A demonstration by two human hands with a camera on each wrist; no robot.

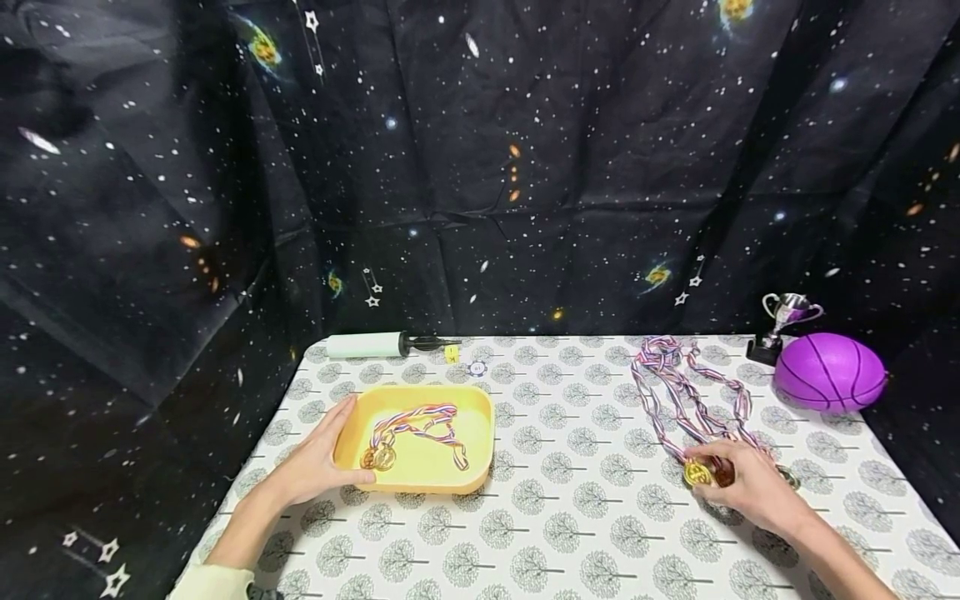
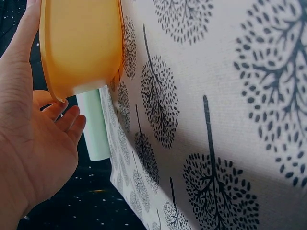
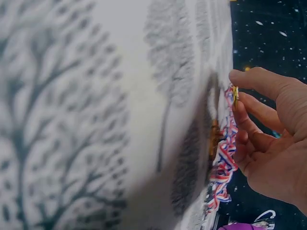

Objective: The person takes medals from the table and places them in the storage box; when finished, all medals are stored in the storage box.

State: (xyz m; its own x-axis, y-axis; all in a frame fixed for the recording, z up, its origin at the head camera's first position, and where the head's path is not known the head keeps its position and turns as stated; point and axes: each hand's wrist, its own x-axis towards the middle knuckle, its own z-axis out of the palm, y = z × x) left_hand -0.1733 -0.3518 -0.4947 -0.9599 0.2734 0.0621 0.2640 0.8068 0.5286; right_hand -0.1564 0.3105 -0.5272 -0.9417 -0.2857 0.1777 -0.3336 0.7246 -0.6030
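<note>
My left hand (image 1: 315,463) grips the left side of a yellow plastic tub (image 1: 431,486), thumb along its front and fingers at the rim. Inside lie a gold medal (image 1: 385,457) and a bronze-coloured one (image 1: 367,459), with striped red, white and blue ribbon. Over on the right, my right hand (image 1: 750,490) pinches a gold medal (image 1: 697,473) between thumb and fingers; its edge shows in the right wrist view. Beside it is a bronze-coloured medal (image 1: 723,474). Another medal (image 1: 788,477) is partly hidden behind the hand. Their tangled ribbons (image 1: 678,387) stretch away toward the back.
A purple ball (image 1: 830,372) and a small silver trophy cup (image 1: 786,317) stand at the back right. Along the back left edge lies a pale green hand pump (image 1: 366,345), near a yellow tag (image 1: 452,354) and a small round chip (image 1: 477,368). Dark star-printed cloth surrounds the table.
</note>
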